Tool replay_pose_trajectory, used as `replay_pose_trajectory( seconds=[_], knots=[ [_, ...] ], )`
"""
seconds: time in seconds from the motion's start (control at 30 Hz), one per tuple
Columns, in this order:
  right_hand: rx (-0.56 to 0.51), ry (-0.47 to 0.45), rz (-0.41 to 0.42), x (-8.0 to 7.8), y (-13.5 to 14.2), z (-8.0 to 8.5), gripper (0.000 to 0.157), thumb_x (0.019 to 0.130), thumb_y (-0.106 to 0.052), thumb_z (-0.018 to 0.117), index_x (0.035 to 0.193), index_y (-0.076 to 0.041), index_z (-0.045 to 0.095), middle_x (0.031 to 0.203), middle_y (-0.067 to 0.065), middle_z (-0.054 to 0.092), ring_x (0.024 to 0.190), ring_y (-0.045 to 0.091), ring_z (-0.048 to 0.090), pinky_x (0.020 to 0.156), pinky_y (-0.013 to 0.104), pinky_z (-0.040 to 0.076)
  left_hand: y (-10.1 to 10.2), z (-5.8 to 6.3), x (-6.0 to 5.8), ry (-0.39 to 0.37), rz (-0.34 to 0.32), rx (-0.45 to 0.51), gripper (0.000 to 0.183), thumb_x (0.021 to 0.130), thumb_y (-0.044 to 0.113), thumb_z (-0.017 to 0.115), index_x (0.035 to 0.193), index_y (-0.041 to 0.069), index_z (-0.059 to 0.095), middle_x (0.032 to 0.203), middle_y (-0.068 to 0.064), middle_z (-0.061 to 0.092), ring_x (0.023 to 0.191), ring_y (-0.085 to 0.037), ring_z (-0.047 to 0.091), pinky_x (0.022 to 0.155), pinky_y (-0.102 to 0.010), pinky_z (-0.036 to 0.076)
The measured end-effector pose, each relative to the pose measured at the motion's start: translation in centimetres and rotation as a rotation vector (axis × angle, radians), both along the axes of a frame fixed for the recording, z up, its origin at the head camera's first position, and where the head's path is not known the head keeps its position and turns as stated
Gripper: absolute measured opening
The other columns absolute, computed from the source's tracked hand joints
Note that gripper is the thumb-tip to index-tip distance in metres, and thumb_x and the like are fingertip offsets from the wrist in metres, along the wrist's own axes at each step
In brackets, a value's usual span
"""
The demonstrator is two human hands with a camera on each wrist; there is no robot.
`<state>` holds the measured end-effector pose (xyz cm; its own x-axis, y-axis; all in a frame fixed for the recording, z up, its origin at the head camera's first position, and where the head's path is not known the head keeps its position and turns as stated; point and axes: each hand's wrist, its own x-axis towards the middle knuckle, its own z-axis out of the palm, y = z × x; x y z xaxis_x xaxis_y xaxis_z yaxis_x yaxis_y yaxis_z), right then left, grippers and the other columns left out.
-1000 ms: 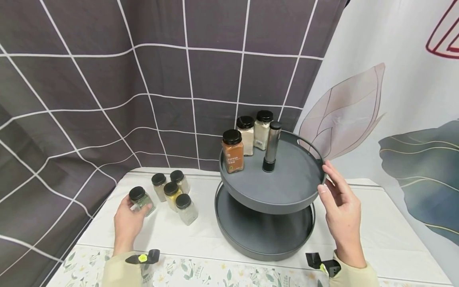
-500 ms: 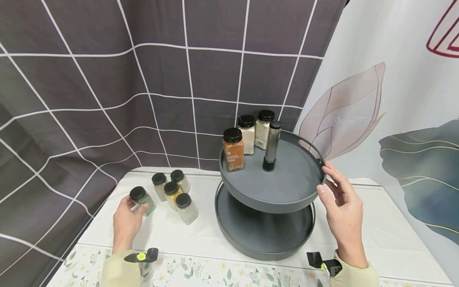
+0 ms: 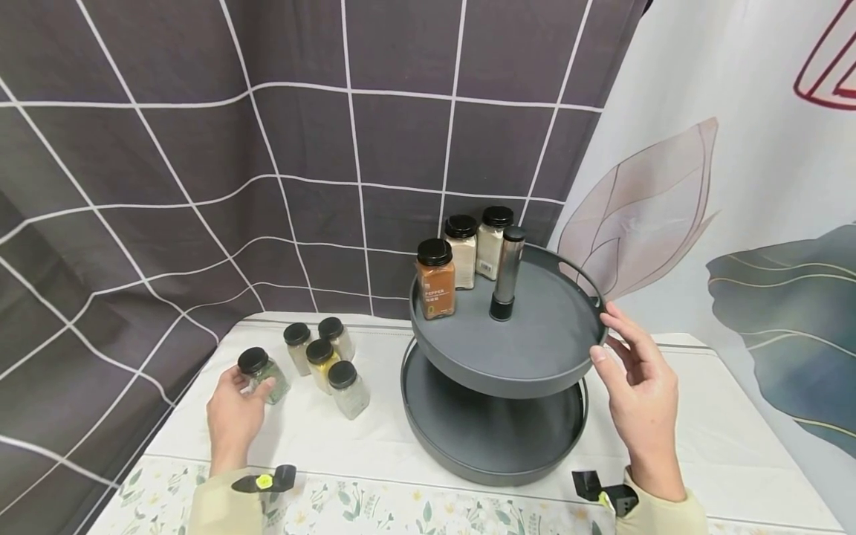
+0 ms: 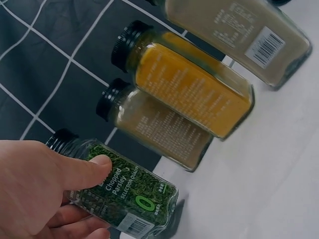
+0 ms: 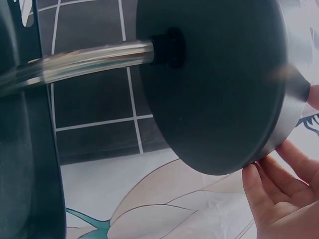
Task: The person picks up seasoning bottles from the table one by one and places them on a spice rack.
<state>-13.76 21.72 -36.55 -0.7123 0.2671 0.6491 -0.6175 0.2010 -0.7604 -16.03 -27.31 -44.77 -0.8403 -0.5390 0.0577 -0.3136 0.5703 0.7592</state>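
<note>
Rack (image 3: 535,334), matte grey, round + rigid, on a shiny metal post (image 3: 510,271), is prob. the heaviest item; R hand (image 3: 642,394) just rests fingertips on its upper rim. L hand (image 3: 234,420), well apart, clamps thumb + fingers on the parsley jar (image 4: 142,186), L of rack: squarish clear glass, prob. light but slick + breakable, best held mid-body, below the black lid (image 3: 253,360).

Parsley jar (image 4: 142,191) in L hand (image 3: 235,416): clear glossy glass, ridged plastic-look lid (image 3: 253,360). Yellow jar (image 4: 194,87) nr it: ditto. Upper tray (image 3: 535,338) at R hand (image 3: 638,390): smooth, semi-matt, plastic or coated metal, can't tell. Post (image 5: 104,60) L of R hand: shiny metal. Tablecloth (image 3: 368,449) btwn hands: matt, creased.
</note>
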Motion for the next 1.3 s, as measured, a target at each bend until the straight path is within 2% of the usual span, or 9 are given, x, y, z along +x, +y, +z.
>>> replay_pose_trajectory(
  seconds=[0.2, 0.33, 0.5, 0.8, 1.07, 1.3],
  knots=[
    [0.009, 0.004, 0.006, 0.2, 0.0, 0.2, 0.040, 0.087, 0.016, 0.062, 0.127, 0.014, 0.060, 0.142, 0.014, 0.058, 0.133, 0.019, 0.052, 0.104, 0.021, 0.044, -0.1, 0.6, 0.2, 0.054, -0.014, 0.006, 0.068, 0.098, 0.021, 0.065, 0.147, -0.012, 0.033, 0.139, -0.037, 0.047, 0.125, -0.053, 0.050, 0.105, -0.059, 0.041],
    [-0.004, 0.015, 0.017, 0.2, 0.0, 0.2, 0.038, 0.087, 0.016, 0.062, 0.125, 0.015, 0.060, 0.141, 0.017, 0.058, 0.132, 0.020, 0.052, 0.103, 0.021, 0.045, 0.2, 1.3, 0.4, 0.073, -0.021, 0.015, 0.069, 0.099, 0.023, 0.064, 0.149, -0.012, 0.031, 0.140, -0.036, 0.047, 0.127, -0.052, 0.049, 0.106, -0.058, 0.042],
    [0.002, -0.019, -0.004, 0.2, 0.1, 0.2, 0.037, 0.087, 0.016, 0.062, 0.124, 0.015, 0.061, 0.141, 0.018, 0.057, 0.132, 0.021, 0.052, 0.103, 0.022, 0.045, 0.5, 2.3, 0.8, 0.102, -0.011, 0.016, 0.068, 0.099, 0.023, 0.064, 0.149, -0.010, 0.032, 0.141, -0.035, 0.047, 0.127, -0.051, 0.050, 0.106, -0.057, 0.042],
    [0.070, -0.020, -0.057, 0.3, 0.0, 0.3, 0.040, 0.087, 0.015, 0.064, 0.127, 0.012, 0.061, 0.142, 0.014, 0.057, 0.132, 0.017, 0.053, 0.101, 0.019, 0.046, 1.7, 4.9, 1.3, 0.164, -0.012, -0.057, 0.065, 0.096, 0.020, 0.068, 0.147, -0.009, 0.038, 0.137, -0.032, 0.052, 0.125, -0.048, 0.052, 0.105, -0.054, 0.043],
    [0.072, -0.027, -0.059, 0.4, 0.0, 0.2, 0.040, 0.086, 0.015, 0.065, 0.127, 0.012, 0.061, 0.142, 0.014, 0.058, 0.132, 0.018, 0.053, 0.101, 0.020, 0.046, 2.9, 7.5, 2.2, 0.230, -0.025, -0.082, 0.062, 0.095, 0.020, 0.070, 0.145, -0.007, 0.042, 0.135, -0.030, 0.056, 0.122, -0.046, 0.056, 0.105, -0.053, 0.044],
    [0.088, -0.029, -0.069, 0.4, 0.0, 0.3, 0.041, 0.087, 0.015, 0.065, 0.127, 0.011, 0.061, 0.142, 0.015, 0.057, 0.132, 0.017, 0.053, 0.101, 0.019, 0.046, 3.9, 9.1, 2.6, 0.296, -0.056, -0.092, 0.060, 0.095, 0.018, 0.071, 0.143, -0.006, 0.045, 0.132, -0.029, 0.058, 0.119, -0.045, 0.059, 0.102, -0.052, 0.047]
  ],
)
